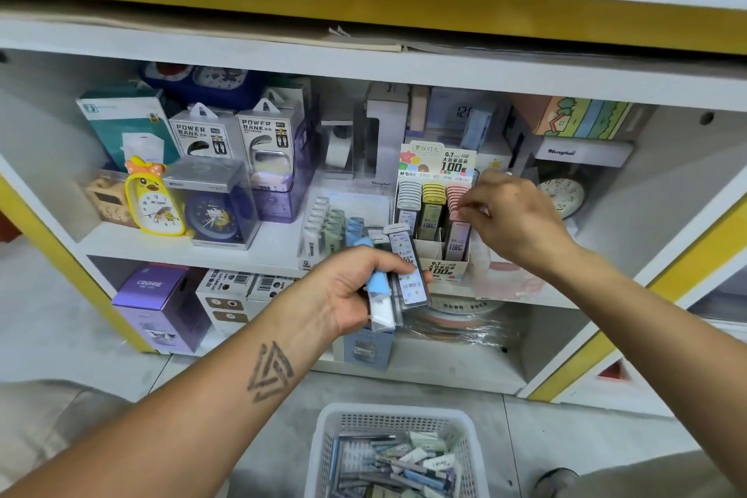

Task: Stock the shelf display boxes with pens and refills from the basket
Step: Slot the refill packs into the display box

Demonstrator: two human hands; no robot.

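Note:
My left hand grips a bundle of refill cases, white, blue and dark ones, in front of the middle shelf. My right hand reaches to the 0.7 lead refill display box and its fingertips touch the pink cases in the box's right column. The box also holds grey and yellow columns. Left of it a clear display box holds white, green and blue cases. A white mesh basket with several pens and refill cases sits on the floor at the bottom.
The middle shelf also carries power bank boxes, a yellow duck clock, a blue clock and a round clock at right. The lower shelf holds a purple box and white cartons. My knees frame the basket.

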